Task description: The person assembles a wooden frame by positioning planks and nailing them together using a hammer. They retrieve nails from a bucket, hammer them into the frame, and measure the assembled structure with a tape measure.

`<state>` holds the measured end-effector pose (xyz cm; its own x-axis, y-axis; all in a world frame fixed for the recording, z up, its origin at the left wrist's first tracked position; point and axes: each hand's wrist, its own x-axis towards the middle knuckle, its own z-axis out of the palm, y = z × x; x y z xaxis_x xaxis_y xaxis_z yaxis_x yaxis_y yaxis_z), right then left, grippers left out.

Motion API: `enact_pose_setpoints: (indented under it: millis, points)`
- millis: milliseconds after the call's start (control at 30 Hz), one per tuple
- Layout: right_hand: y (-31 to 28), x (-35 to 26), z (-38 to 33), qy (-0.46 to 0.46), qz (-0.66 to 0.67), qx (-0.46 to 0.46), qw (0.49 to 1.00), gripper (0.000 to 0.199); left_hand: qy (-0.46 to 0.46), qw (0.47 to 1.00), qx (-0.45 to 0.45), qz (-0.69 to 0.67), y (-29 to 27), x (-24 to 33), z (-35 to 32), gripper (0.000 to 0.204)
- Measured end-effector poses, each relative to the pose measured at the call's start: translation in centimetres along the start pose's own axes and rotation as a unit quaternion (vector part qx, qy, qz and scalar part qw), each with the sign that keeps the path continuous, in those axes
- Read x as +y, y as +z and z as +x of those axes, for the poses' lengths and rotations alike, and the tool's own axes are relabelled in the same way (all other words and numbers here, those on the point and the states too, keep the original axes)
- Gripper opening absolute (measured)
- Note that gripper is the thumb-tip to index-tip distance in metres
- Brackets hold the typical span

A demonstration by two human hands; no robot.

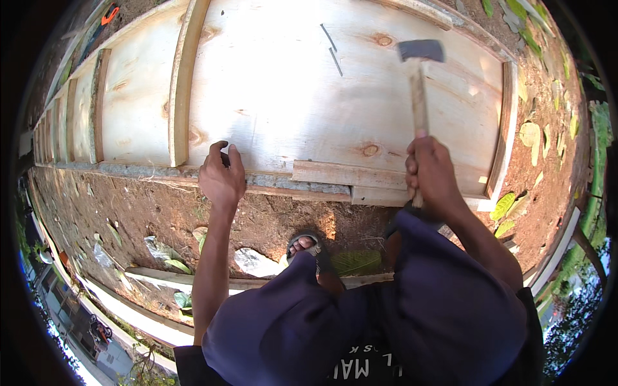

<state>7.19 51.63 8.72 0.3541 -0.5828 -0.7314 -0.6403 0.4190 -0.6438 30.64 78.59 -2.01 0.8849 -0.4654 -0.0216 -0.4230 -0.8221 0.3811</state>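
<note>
My right hand [432, 168] is closed round the wooden handle of a hammer [421, 51], whose dark metal head is raised over the right part of a pale plywood panel [270, 83]. My left hand [222, 177] rests at the panel's near edge with fingers loosely bent, thumb and forefinger apart; I see nothing held in it. Along that edge, between my hands, a short wooden strip [341, 172] lies against the framing. Two loose nails [333, 51] lie on the plywood, left of the hammer head.
A wooden crosspiece [185, 90] spans the panel left of my left hand, with several more further left. An end strip [504, 128] closes the right side. My sandalled foot [304, 244] stands on bare soil with fallen leaves. An orange-handled tool [111, 14] lies at the far left.
</note>
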Motion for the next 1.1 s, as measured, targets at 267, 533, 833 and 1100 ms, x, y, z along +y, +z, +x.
enact_pose_setpoints:
  millis: [267, 533, 833, 1100]
  points:
    - [-1.3, -4.2, 0.5, 0.039, -0.050, -0.072, 0.995, 0.044, 0.015, 1.000, 0.008, -0.014, -0.6, 0.0, 0.8, 0.023]
    - [0.8, 1.7, -1.5, 0.064, -0.233, -0.331, 0.912, 0.046, -0.007, 0.996, -0.075, -0.056, 0.0, 0.9, 1.5, 0.026]
    - [-3.2, 3.7, -1.2, 0.125, -0.058, -0.145, 0.980, 0.044, 0.122, 0.979, -0.140, -0.089, 6.7, 15.8, 10.6, 0.040]
    - [-6.2, 2.0, -0.6, 0.125, 0.038, -0.065, 0.989, 0.045, 0.184, 0.966, -0.167, 0.068, 8.9, 17.9, 10.3, 0.009]
